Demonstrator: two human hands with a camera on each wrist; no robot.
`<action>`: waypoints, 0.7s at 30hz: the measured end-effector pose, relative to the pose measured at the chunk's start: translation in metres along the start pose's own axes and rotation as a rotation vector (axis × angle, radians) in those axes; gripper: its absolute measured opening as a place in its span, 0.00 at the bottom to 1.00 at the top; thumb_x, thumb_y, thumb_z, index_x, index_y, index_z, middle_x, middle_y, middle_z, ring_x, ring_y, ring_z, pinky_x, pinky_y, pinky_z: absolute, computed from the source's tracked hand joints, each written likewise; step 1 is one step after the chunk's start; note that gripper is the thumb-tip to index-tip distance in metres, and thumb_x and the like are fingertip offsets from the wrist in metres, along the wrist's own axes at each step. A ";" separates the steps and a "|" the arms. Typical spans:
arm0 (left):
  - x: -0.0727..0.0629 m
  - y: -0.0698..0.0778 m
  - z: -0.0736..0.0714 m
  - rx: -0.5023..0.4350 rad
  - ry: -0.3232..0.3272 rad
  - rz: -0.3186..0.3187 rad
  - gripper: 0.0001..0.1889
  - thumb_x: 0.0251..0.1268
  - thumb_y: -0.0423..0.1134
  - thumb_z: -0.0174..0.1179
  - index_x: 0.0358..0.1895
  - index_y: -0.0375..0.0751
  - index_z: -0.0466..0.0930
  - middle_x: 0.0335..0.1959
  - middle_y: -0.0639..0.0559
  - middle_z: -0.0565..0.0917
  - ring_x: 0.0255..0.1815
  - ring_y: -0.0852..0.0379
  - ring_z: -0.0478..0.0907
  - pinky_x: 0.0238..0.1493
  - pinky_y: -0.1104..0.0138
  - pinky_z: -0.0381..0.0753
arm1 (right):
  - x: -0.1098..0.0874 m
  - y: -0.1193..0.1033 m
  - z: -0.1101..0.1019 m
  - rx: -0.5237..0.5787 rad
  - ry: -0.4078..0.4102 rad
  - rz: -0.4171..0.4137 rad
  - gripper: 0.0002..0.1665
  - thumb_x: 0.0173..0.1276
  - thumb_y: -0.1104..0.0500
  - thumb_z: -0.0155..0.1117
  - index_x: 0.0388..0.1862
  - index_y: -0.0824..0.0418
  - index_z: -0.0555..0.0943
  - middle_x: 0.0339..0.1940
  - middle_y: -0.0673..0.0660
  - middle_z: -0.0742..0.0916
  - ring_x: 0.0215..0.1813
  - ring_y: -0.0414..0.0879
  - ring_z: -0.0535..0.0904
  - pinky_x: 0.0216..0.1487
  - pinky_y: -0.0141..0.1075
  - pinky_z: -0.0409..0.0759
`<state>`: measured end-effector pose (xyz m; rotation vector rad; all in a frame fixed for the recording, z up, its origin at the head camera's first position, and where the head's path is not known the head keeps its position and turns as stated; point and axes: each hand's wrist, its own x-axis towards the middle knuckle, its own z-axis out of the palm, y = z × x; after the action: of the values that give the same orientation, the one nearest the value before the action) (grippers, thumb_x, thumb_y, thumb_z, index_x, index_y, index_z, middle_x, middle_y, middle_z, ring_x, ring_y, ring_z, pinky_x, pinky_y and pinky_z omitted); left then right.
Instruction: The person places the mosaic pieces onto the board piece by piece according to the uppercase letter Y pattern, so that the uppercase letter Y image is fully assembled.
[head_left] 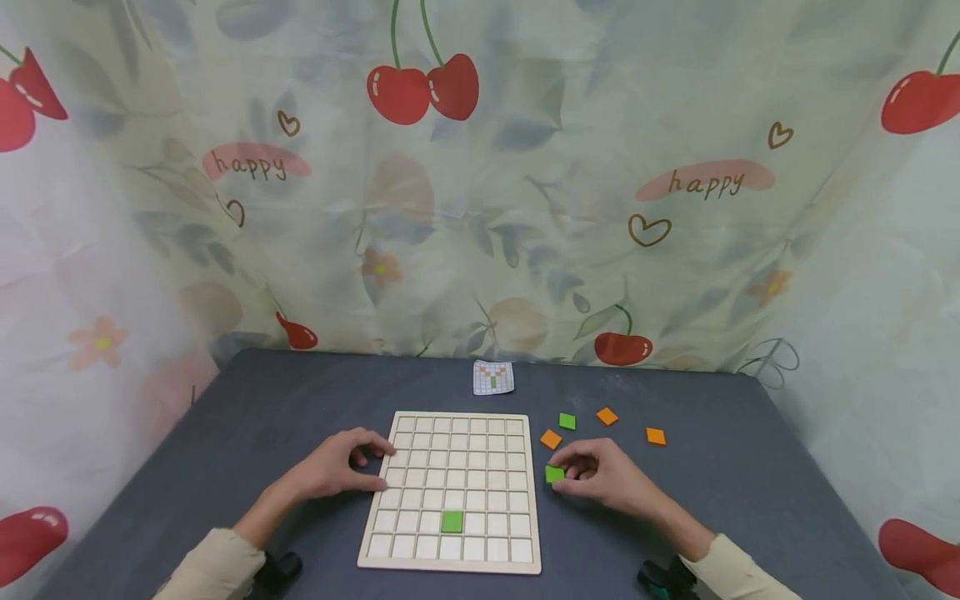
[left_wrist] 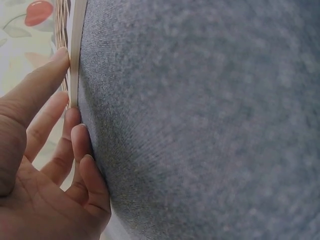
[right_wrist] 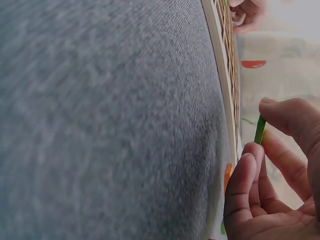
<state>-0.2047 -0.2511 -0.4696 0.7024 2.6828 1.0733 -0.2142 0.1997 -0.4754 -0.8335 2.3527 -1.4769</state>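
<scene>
Soft, even light fills the head view: the board [head_left: 455, 479] shows bright with clear lines, and the curtain [head_left: 510, 208] looks whitest toward the left and right edges. In the 2 wrist views the gray tabletop [left_wrist: 210, 125] is grainy and largely out of focus; the right wrist frame has a soft shadow right of centre and an upper right corner washed out pale.

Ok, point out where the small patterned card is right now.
In the head view, the small patterned card lies near the far edge of the dark table, just beyond the grid board and slightly right of its middle.
</scene>
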 end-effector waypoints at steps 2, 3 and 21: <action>0.000 0.000 0.000 -0.001 -0.004 -0.004 0.23 0.58 0.45 0.77 0.55 0.43 0.84 0.45 0.52 0.79 0.40 0.54 0.75 0.44 0.60 0.76 | 0.002 0.000 0.002 0.003 0.001 -0.001 0.13 0.65 0.61 0.76 0.48 0.62 0.87 0.39 0.54 0.87 0.36 0.47 0.81 0.37 0.35 0.80; 0.000 -0.001 0.000 0.000 -0.005 -0.007 0.23 0.59 0.45 0.76 0.55 0.43 0.84 0.46 0.52 0.79 0.40 0.54 0.75 0.44 0.60 0.76 | 0.002 -0.001 0.003 0.002 0.004 -0.001 0.13 0.65 0.61 0.76 0.48 0.62 0.87 0.39 0.54 0.86 0.36 0.47 0.81 0.37 0.35 0.80; 0.000 -0.005 0.001 0.004 -0.024 -0.016 0.23 0.60 0.46 0.75 0.57 0.45 0.83 0.46 0.53 0.77 0.42 0.54 0.74 0.45 0.60 0.75 | 0.017 -0.007 0.018 0.056 -0.050 -0.042 0.14 0.63 0.66 0.75 0.48 0.66 0.86 0.32 0.56 0.86 0.30 0.46 0.80 0.33 0.32 0.79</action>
<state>-0.2064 -0.2541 -0.4736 0.6892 2.6664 1.0496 -0.2167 0.1739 -0.4758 -0.9001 2.2599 -1.5130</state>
